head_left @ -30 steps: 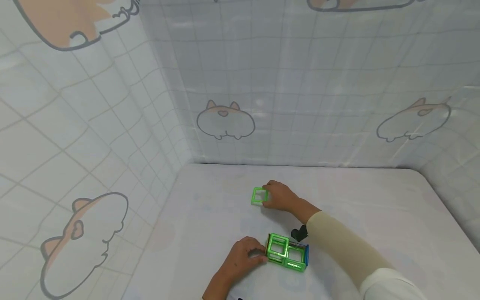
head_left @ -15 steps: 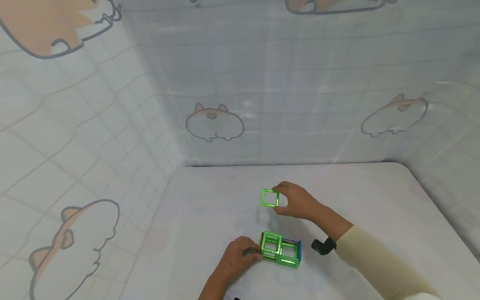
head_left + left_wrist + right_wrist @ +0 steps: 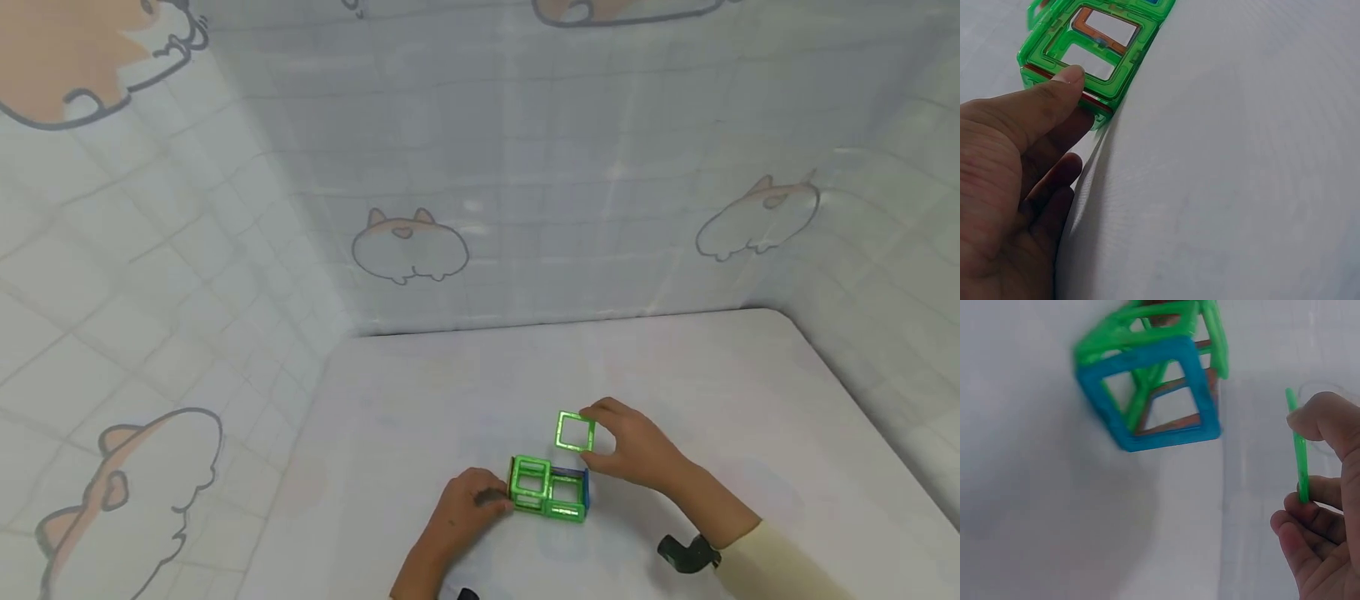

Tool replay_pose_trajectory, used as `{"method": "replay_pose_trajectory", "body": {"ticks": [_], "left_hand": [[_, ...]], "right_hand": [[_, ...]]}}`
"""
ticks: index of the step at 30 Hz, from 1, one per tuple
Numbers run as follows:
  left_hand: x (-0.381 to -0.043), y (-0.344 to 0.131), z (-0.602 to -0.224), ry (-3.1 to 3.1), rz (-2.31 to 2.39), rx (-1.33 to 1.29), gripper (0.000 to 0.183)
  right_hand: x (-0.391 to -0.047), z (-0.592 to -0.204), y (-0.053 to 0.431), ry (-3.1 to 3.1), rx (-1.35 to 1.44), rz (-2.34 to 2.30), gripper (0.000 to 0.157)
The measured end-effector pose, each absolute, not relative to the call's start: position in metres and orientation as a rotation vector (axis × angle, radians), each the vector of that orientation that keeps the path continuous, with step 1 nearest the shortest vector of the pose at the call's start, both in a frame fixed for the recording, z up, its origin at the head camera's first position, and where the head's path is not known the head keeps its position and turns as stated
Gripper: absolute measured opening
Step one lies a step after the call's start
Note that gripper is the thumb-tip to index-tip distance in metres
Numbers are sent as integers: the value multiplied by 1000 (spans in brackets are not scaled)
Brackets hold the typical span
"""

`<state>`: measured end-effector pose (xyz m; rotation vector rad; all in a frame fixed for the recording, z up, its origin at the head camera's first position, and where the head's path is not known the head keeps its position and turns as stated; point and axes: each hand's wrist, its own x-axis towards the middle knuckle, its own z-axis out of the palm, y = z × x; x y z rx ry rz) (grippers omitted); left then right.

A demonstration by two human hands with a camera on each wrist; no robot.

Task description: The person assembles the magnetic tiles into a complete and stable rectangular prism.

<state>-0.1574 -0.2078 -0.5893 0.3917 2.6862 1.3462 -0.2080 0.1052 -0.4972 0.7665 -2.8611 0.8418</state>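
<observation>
My right hand (image 3: pixel 637 446) pinches a green square magnetic tile (image 3: pixel 558 429) between thumb and fingers, raised just behind the block of joined magnetic tiles (image 3: pixel 549 492). In the right wrist view this single tile (image 3: pixel 1300 453) appears edge-on, apart from the block. The block is mostly green open frames, with a blue square (image 3: pixel 1204 400) at its right end and orange-red frames showing through; its left part stands higher. My left hand (image 3: pixel 463 508) grips the block's left end. Its thumb (image 3: pixel 1069 75) lies on a green frame beside a red edge, and the other fingers are partly hidden.
The block stands on a white cloth-covered table (image 3: pixel 420 400). Pale gridded curtains (image 3: pixel 570 167) with printed cartoon dogs rise at the back and sides. A black wrist device (image 3: pixel 686 554) is worn on the right wrist.
The green tile has come up off the table in my right hand and moved right and nearer to the block. My left hand keeps its hold. The head view has shifted slightly.
</observation>
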Motion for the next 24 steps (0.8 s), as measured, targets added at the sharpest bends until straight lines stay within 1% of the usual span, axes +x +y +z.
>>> {"method": "replay_pose_trajectory", "body": {"ticks": [7, 15, 20, 24], "left_hand": [[-156, -220, -583, 2693, 1314, 277, 17], [-159, -223, -583, 2711, 1330, 302, 16], [-159, -221, -584, 2697, 1332, 263, 15], [-160, -221, -585, 2697, 1350, 267, 16]], "right_hand": [[-199, -509, 93, -2876, 774, 892, 54], [-188, -520, 69, -2914, 850, 926, 54], [-183, -527, 68, -2916, 860, 885, 54], [-183, -525, 72, -2950, 818, 885, 54]]}}
